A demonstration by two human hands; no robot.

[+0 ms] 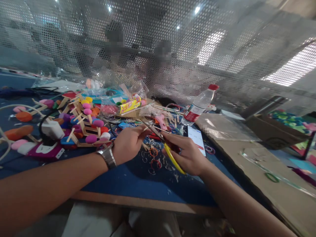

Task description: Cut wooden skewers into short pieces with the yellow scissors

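Yellow-handled scissors (165, 144) sit in our right hand (188, 154) grip; our left hand (129, 142) grip pinches a thin wooden stick (145, 129) at the blades, above the blue counter (138, 179).

Yellow-handled scissors (165, 142), blades slightly open, point at a thin wooden stick (145, 129).

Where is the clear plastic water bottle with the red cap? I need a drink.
The clear plastic water bottle with the red cap stands tilted right of centre in the head view, on the blue table, just behind the white phone.
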